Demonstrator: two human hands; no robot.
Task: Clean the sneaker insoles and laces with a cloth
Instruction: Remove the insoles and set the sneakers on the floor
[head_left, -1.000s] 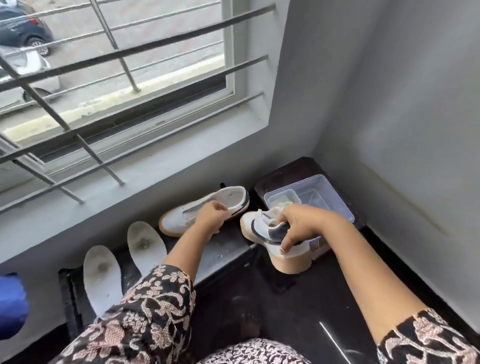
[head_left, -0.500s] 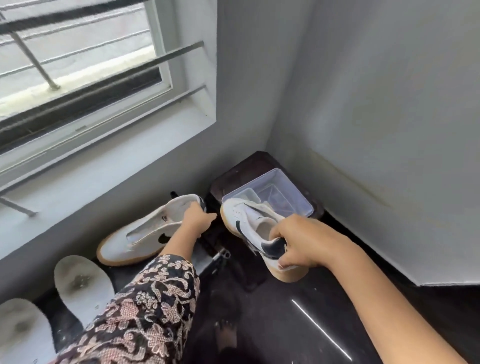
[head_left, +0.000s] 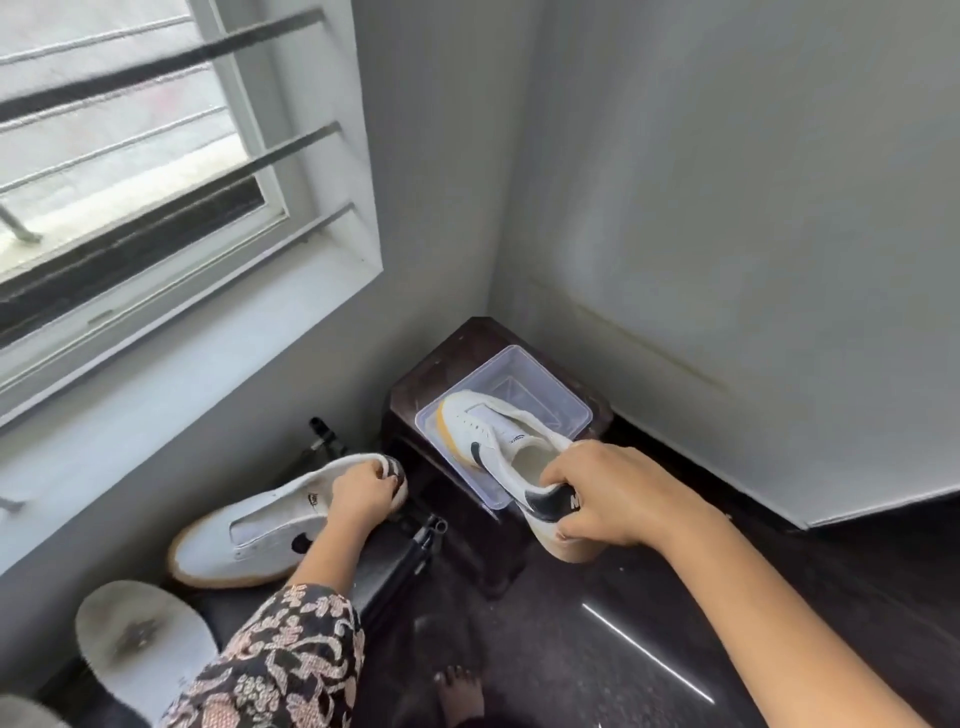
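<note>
Sneaker (head_left: 488, 431) heel sits pinched within right hand (head_left: 610, 499) fingers (head_left: 582, 527).

This looks like a corner of a home. Plain painted walls (head_left: 727, 182) meet beside a white-framed window (head_left: 249, 130) with metal security bars (head_left: 156, 62) and a deep sill (head_left: 182, 353). The floor (head_left: 779, 597) is dark polished stone. A small dark wooden stool (head_left: 457, 353) carries a clear plastic box (head_left: 519, 359). A white sneaker (head_left: 244, 545) and a loose insole (head_left: 140, 639) lie below the window.
</note>
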